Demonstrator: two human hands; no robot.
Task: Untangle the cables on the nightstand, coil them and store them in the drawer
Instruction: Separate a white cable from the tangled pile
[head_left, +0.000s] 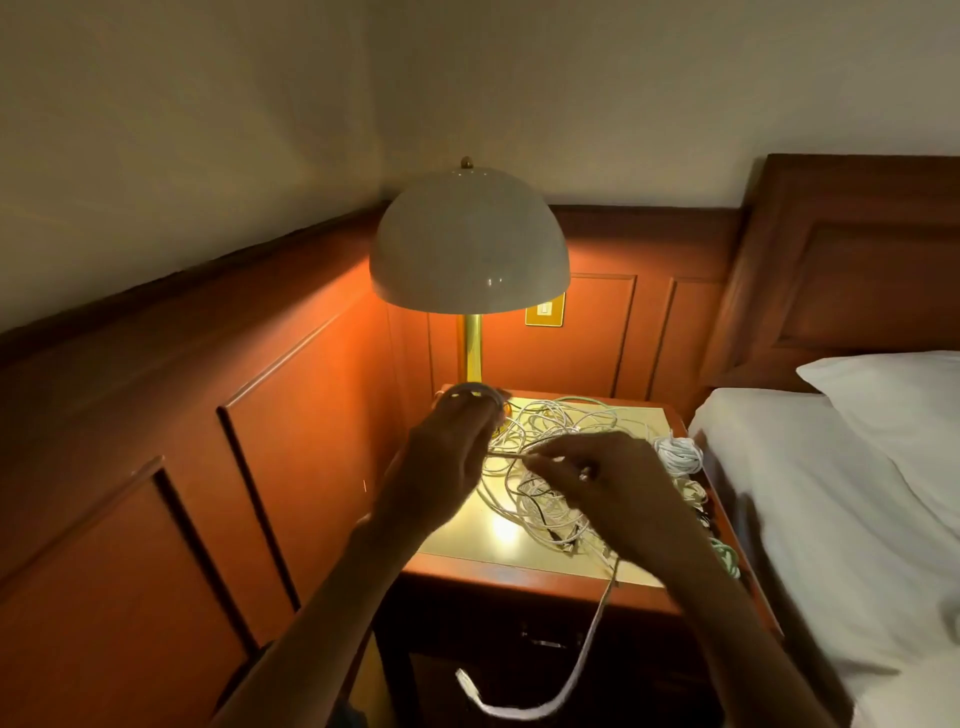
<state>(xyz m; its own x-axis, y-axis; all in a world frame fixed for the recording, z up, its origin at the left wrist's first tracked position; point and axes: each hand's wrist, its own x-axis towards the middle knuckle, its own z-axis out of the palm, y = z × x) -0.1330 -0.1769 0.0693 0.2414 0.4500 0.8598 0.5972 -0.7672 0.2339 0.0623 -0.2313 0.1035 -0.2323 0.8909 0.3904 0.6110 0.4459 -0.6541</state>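
A tangled heap of thin white cables (550, 462) lies on the glossy yellow tabletop (467, 535) of the reddish wooden nightstand (519, 582), spread from the middle toward the right edge. One small already-wound white cable bundle (678, 453) sits at the right rear of the tabletop, just beside the heap. A pale green cable (727, 558) shows at the right front corner, partly hidden by the right forearm. A flat white cable (587, 639) hangs off the front edge and loops down in front of the dark drawer front (540, 644); whether the drawer is open cannot be told.

The left hand (447, 457) is raised over the left rear of the tabletop, its grip closed around a small white coil of cable (470, 391) looped over the fingers. The right hand (613, 483) hovers over the heap, thumb and forefinger pinched shut on a strand that runs taut leftward toward the left hand.

Behind the heap stands a lit lamp with a cream dome shade (467, 244) on a brass stem. A white-sheeted bed (831, 493) with pillow lies right, and wood panelling (208, 415) covers the wall.
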